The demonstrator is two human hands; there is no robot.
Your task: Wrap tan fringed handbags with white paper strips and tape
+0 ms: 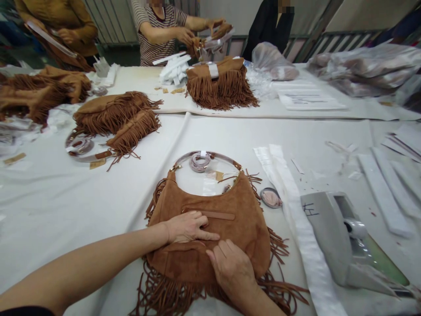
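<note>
A brown suede handbag (230,228) with long fringe lies flat in front of me, its shoulder strap (226,158) turned away. Across its upper panel runs a zip pocket strip (217,215). My left hand (189,226) rests flat on the bag just below that strip, its index finger stretched to the right. Below and to the right, my right hand (232,265) has its fingers curled and pinches a fold of the suede at the lower middle. A coiled strap (199,162) with a white band lies inside the strap loop.
A grey tape dispenser (332,237) stands at the right beside a long white strip (296,219). More fringed bags lie at the left (115,114) and across the table (220,83). Opposite, a person in a striped shirt (159,33) handles a bag part; other people stand nearby.
</note>
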